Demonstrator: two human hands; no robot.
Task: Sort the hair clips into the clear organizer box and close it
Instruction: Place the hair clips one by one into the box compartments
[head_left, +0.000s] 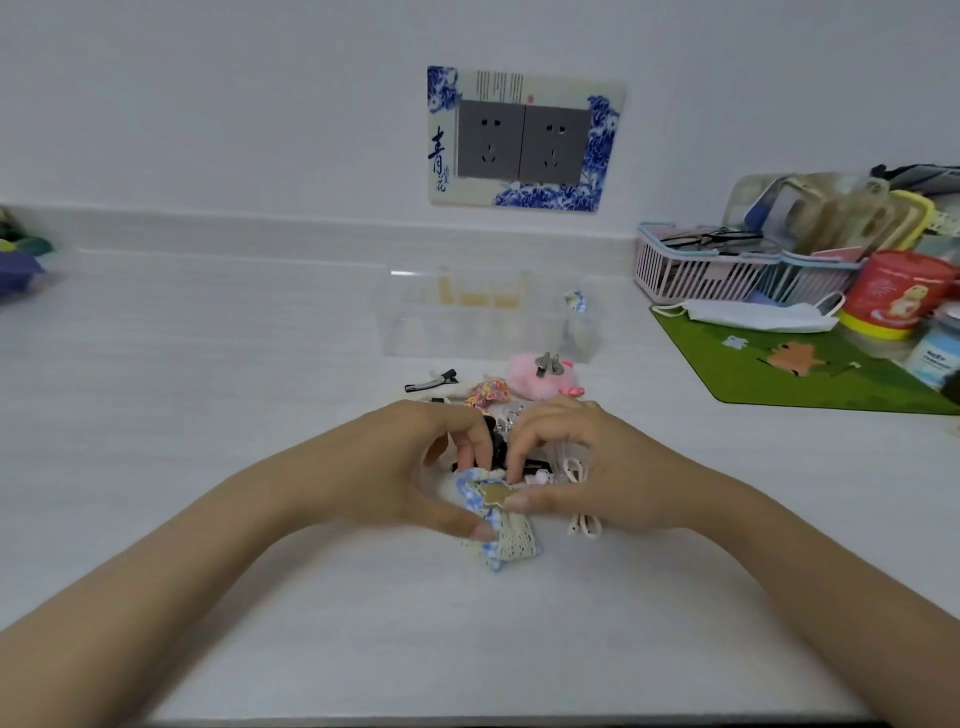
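Note:
A blue-checked bow clip with cream lace lies at the near end of a pile of hair clips on the white counter. My left hand and my right hand both pinch it, thumbs and fingertips on its middle. Behind my hands lie a fluffy pink clip, a small floral bow clip and a black-and-silver flat clip. Dark clips sit partly hidden under my fingers. The clear organizer box stands open farther back, with a few pale items inside.
A green mat lies at the right with a white face mask on it. Behind it stand a pink basket, a red tin and jars. A double wall socket is on the wall. Dark fabric sits at the far left.

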